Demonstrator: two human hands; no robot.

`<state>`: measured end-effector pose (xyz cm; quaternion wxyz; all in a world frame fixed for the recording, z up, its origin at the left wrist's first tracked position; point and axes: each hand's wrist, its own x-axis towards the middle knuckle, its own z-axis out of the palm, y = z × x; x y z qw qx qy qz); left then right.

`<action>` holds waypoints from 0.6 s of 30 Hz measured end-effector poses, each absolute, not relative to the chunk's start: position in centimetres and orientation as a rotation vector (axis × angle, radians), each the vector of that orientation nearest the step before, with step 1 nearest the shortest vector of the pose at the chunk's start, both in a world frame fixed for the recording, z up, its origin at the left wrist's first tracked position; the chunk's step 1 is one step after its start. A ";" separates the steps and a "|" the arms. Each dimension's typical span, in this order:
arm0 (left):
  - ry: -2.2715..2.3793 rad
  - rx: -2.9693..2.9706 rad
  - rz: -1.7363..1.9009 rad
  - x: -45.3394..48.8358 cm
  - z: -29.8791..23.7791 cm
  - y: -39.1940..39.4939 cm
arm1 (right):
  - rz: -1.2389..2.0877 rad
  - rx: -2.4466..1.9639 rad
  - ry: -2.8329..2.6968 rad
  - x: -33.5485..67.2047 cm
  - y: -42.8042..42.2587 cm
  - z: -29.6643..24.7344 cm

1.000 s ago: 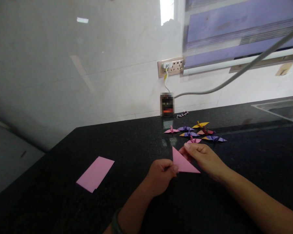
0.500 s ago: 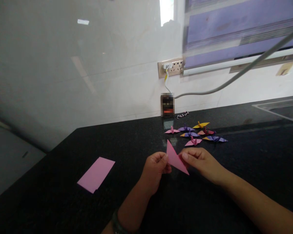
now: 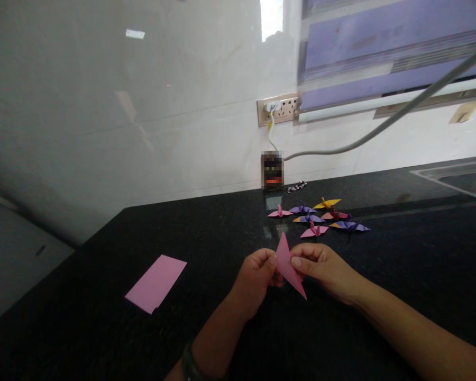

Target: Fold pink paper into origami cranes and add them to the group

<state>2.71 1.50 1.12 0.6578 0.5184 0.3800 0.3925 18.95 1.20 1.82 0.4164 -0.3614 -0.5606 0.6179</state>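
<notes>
left hand (image 3: 254, 276) and right hand (image 3: 324, 269) pinching folded pink paper (image 3: 284, 260), dark box (image 3: 273, 172) beyond, its front pixelated, unreadable

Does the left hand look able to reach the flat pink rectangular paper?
Probably yes: nothing visible stands between the left hand and the flat pink rectangular paper, though that hand's grip is on the pointed folded pink paper.

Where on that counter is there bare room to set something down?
Bare counter lies between the flat pink paper and left hand, and right of the paper cranes, past the right hand. Crowded: among the cranes and where both hands hold the folded pink paper.
</notes>
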 end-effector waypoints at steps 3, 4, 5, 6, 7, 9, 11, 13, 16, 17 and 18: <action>0.859 1.182 0.884 2.6 1.1 1.5 | 1.546 -0.918 -1.411 19.0 1.2 1.7; 0.858 1.182 0.881 2.6 1.1 1.6 | 1.544 -0.917 -1.409 19.0 1.2 1.7; 0.858 1.179 0.879 2.6 1.0 1.6 | 1.546 -0.913 -1.406 19.0 1.3 1.6; 0.857 1.176 0.877 2.5 1.0 1.6 | 1.549 -0.910 -1.401 19.0 1.3 1.6; 0.857 1.172 0.878 2.5 1.0 1.7 | 1.552 -0.908 -1.395 19.0 1.3 1.6; 0.860 1.164 0.884 2.6 0.9 1.7 | 1.552 -0.912 -1.390 18.9 1.3 1.6; 0.866 1.160 0.888 2.6 0.9 1.7 | 1.557 -0.923 -1.387 18.9 1.3 1.6; 0.873 1.154 0.888 2.6 0.9 1.8 | 1.559 -0.922 -1.388 18.9 1.3 1.6; 0.878 1.147 0.890 2.6 0.8 1.7 | 1.552 -0.910 -1.387 18.9 1.3 1.7; 0.880 1.147 0.893 2.6 0.8 1.7 | 1.548 -0.907 -1.384 18.9 1.4 1.6; 0.880 1.149 0.895 2.6 0.8 1.7 | 1.545 -0.905 -1.384 18.9 1.4 1.6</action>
